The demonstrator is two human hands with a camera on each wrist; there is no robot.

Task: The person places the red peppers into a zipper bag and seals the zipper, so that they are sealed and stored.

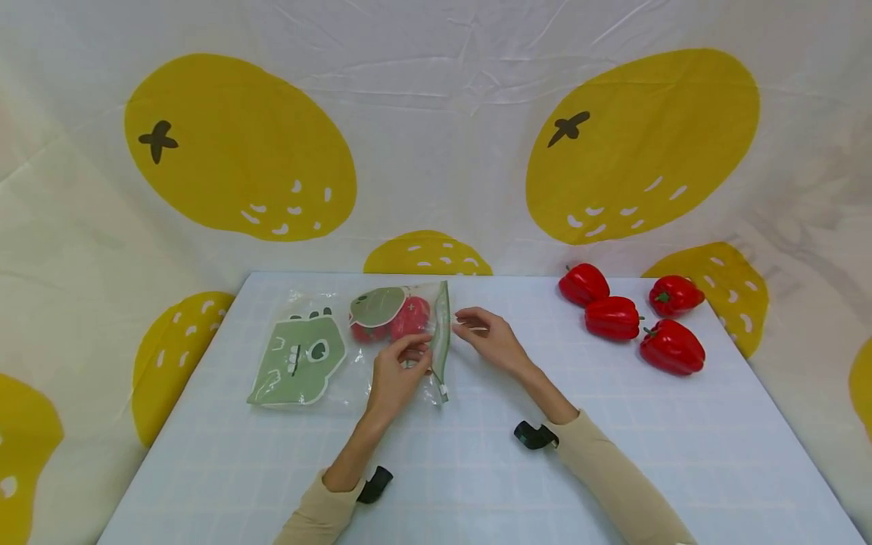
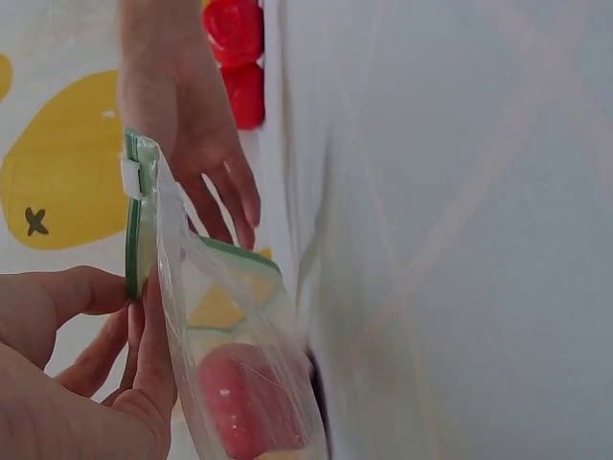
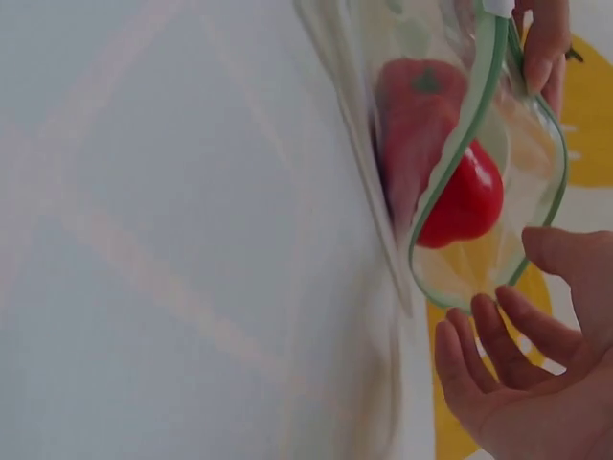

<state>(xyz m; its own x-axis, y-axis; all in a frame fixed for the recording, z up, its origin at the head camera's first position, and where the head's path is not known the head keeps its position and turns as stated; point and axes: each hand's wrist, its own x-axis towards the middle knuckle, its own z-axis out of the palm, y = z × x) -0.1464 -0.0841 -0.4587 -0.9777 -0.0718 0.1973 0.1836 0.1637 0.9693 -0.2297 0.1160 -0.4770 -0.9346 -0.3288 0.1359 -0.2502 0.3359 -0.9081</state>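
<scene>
A clear zip bag (image 1: 297, 363) with green cartoon prints lies on the table, its green-edged mouth toward the right. Red bell peppers (image 1: 411, 318) show through its plastic. My left hand (image 1: 398, 375) pinches the near part of the mouth's edge between thumb and fingers. Close to that grip, a white slider (image 2: 130, 179) sits on the green zip strip. My right hand (image 1: 492, 338) is just right of the mouth, fingers loosely bent and holding nothing. In the right wrist view the mouth gapes, with a bell pepper (image 3: 474, 196) inside and the right fingertips (image 3: 482, 303) right at the rim.
Several loose red bell peppers (image 1: 612, 318) lie grouped at the back right of the pale checked table (image 1: 477, 484). Behind the table hangs a white cloth (image 1: 443, 136) with large yellow fruit prints. Black wrist cameras (image 1: 535, 435) are strapped by both sleeves.
</scene>
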